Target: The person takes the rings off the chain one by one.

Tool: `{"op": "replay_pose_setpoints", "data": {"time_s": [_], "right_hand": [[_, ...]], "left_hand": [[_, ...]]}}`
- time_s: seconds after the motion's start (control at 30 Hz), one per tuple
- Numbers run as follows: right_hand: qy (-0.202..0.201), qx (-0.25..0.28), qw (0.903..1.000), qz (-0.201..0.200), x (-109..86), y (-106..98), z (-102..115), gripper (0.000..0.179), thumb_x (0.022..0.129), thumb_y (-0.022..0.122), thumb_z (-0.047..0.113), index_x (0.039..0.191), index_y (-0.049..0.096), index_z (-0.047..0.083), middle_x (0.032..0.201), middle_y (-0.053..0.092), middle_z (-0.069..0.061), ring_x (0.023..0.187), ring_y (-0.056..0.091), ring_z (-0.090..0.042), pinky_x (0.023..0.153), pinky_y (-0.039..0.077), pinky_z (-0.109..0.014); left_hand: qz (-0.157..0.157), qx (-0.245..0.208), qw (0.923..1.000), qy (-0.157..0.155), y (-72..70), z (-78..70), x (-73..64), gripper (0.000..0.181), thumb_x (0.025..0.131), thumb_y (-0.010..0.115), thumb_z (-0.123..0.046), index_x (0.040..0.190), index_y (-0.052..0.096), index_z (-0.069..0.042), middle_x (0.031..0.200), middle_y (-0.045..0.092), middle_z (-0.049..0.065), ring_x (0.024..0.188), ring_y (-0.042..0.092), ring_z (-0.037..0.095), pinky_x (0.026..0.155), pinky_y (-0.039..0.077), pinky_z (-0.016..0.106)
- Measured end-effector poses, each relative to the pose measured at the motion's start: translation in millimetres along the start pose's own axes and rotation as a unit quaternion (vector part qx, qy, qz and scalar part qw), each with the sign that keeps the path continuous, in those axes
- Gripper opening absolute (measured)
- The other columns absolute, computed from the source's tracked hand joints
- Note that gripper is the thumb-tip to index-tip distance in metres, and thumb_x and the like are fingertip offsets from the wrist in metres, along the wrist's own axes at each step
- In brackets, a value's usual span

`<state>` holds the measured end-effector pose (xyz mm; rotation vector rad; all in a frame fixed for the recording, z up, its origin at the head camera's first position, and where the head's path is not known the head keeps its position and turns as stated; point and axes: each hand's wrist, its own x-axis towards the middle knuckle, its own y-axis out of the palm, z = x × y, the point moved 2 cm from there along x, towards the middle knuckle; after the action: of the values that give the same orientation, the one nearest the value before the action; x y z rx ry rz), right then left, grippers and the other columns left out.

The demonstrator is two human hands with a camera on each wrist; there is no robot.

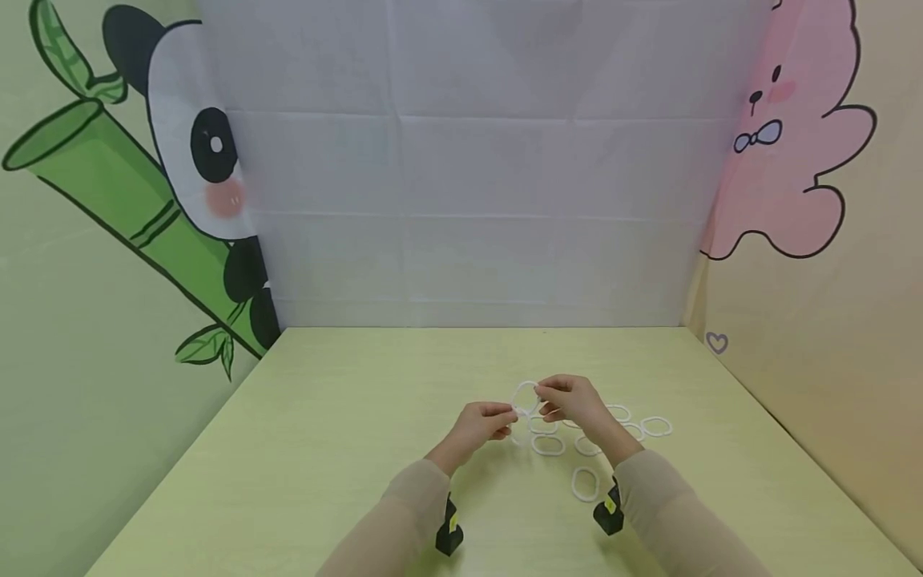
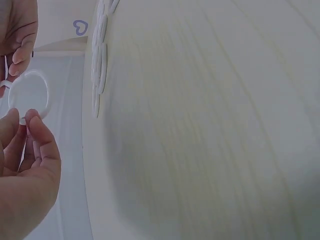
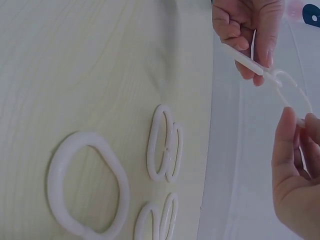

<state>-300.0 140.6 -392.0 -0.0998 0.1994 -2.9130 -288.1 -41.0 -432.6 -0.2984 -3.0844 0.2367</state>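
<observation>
Between the hands hangs a white oval plastic link. My left hand pinches white plastic between thumb and fingertips, and a second link slants out from its fingers. The right hand pinches the far side of the raised link. In the right wrist view the two links meet right at the left hand's fingertips. The left wrist view shows the raised link as a ring above the left thumb. Whether the links are hooked together I cannot tell.
Several loose white links lie on the pale yellow table, mostly below and right of the hands. One link lies nearer, by the right wrist's black camera mount; another lies farther right. A grey-white sheet hangs behind the table.
</observation>
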Motion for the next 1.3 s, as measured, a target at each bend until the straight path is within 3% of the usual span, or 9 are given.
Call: {"op": "replay_pose_setpoints", "data": {"time_s": [0.17, 0.33, 0.43, 0.57, 0.7, 0.9, 1.03, 1.3], "right_hand": [[0.002, 0.005, 1.0, 0.001, 0.6, -2.3, -3.7, 0.026, 0.09, 0.06, 0.01, 0.105, 0.058, -0.011, 0.09, 0.061, -0.018, 0.069, 0.062, -0.02, 0.063, 0.054, -0.031], [-0.005, 0.005, 0.9999, 0.009, 0.6, -4.6, -6.9, 0.025, 0.091, 0.059, 0.01, 0.104, 0.057, -0.012, 0.093, 0.063, -0.017, 0.07, 0.062, -0.02, 0.065, 0.054, -0.032], [-0.006, 0.009, 0.9998, 0.018, -0.9, -4.9, -6.8, 0.026, 0.092, 0.058, 0.01, 0.105, 0.055, -0.013, 0.091, 0.064, -0.013, 0.071, 0.062, -0.019, 0.067, 0.054, -0.032], [0.001, 0.018, 0.9995, 0.025, -3.2, -4.6, -7.1, 0.025, 0.092, 0.057, 0.008, 0.105, 0.054, -0.013, 0.093, 0.063, -0.019, 0.072, 0.063, -0.019, 0.068, 0.053, -0.031], [0.009, 0.021, 0.9993, 0.03, -4.3, -4.1, -9.5, 0.026, 0.091, 0.058, 0.01, 0.105, 0.054, -0.012, 0.091, 0.062, -0.017, 0.072, 0.063, -0.02, 0.068, 0.053, -0.032], [0.008, 0.032, 0.9984, 0.045, -5.4, -1.7, -14.4, 0.028, 0.09, 0.061, 0.015, 0.105, 0.057, -0.008, 0.09, 0.062, -0.017, 0.072, 0.063, -0.021, 0.069, 0.054, -0.034], [0.005, 0.036, 0.9979, 0.053, -6.0, -0.7, -18.0, 0.034, 0.09, 0.061, 0.017, 0.108, 0.055, -0.011, 0.092, 0.062, -0.018, 0.071, 0.064, -0.021, 0.068, 0.054, -0.034], [0.004, 0.037, 0.9976, 0.058, -6.0, -0.4, -21.7, 0.039, 0.091, 0.061, 0.016, 0.112, 0.051, -0.016, 0.092, 0.061, -0.02, 0.07, 0.064, -0.019, 0.067, 0.054, -0.033]], "left_hand": [[0.0, -0.003, 1.0, -0.002, -1.1, 0.0, 0.1, 0.028, 0.09, 0.061, -0.014, 0.107, 0.063, 0.008, 0.088, 0.067, 0.008, 0.067, 0.057, 0.008, 0.067, 0.051, 0.025], [-0.012, -0.005, 0.9999, 0.0, -3.4, -1.0, 0.3, 0.028, 0.09, 0.061, -0.016, 0.106, 0.064, 0.008, 0.087, 0.066, 0.008, 0.064, 0.056, 0.008, 0.064, 0.051, 0.024], [-0.022, -0.007, 0.9997, 0.007, -4.5, -11.0, -7.1, 0.027, 0.09, 0.061, -0.014, 0.105, 0.064, 0.009, 0.088, 0.066, 0.014, 0.062, 0.054, 0.008, 0.063, 0.05, 0.024], [-0.031, -0.013, 0.9993, 0.014, -5.1, -26.6, -19.2, 0.025, 0.091, 0.059, -0.01, 0.103, 0.064, 0.011, 0.084, 0.065, 0.014, 0.061, 0.053, 0.008, 0.06, 0.049, 0.022], [-0.039, -0.014, 0.999, 0.02, -6.1, -31.6, -23.5, 0.023, 0.091, 0.059, -0.009, 0.102, 0.064, 0.01, 0.081, 0.064, 0.007, 0.061, 0.053, 0.009, 0.061, 0.049, 0.022], [-0.048, -0.012, 0.9986, 0.016, -5.7, -36.3, -26.9, 0.024, 0.092, 0.057, -0.009, 0.104, 0.063, 0.01, 0.085, 0.064, 0.012, 0.062, 0.053, 0.008, 0.064, 0.05, 0.024], [-0.055, -0.013, 0.9983, 0.015, -5.4, -32.9, -23.0, 0.024, 0.092, 0.057, -0.009, 0.105, 0.063, 0.011, 0.085, 0.064, 0.012, 0.062, 0.052, 0.009, 0.064, 0.05, 0.024], [-0.068, -0.024, 0.9973, 0.011, -7.6, -6.0, -0.7, 0.027, 0.09, 0.062, -0.016, 0.104, 0.065, 0.006, 0.081, 0.064, 0.005, 0.06, 0.053, 0.008, 0.06, 0.049, 0.021]]}}
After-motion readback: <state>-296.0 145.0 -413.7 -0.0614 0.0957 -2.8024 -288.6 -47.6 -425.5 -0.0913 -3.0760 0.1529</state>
